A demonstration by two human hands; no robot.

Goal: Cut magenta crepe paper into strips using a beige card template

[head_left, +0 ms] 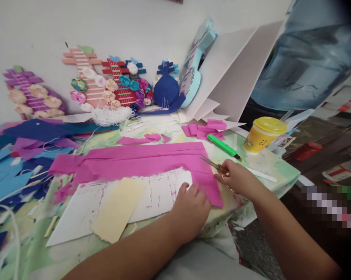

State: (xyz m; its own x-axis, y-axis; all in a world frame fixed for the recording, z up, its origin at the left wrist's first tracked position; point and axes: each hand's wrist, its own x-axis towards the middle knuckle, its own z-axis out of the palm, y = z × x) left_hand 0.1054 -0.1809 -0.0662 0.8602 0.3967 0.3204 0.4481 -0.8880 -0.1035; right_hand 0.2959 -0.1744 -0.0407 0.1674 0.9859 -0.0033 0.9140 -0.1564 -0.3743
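Note:
A long sheet of magenta crepe paper (pixel 140 157) lies across the table, bending toward me at its right end. Under it, on the near side, is a white board (pixel 160 192) with torn, pink-flecked slits. My left hand (pixel 191 206) rests at the board's right edge with fingers curled down onto the crepe paper; nothing shows in its grasp. My right hand (pixel 236 177) grips a pair of scissors (pixel 213 164), whose blades point left over the right part of the crepe paper. A yellowish card (pixel 119 210) lies on the white board.
A green utility knife (pixel 223 147) and a yellow lidded cup (pixel 262 134) stand to the right. Paper instruments with flowers, including a dark blue lute (pixel 166 91), lean on the wall. Blue paper scraps (pixel 6 171) crowd the left. A large water jug (pixel 306 58) is at upper right.

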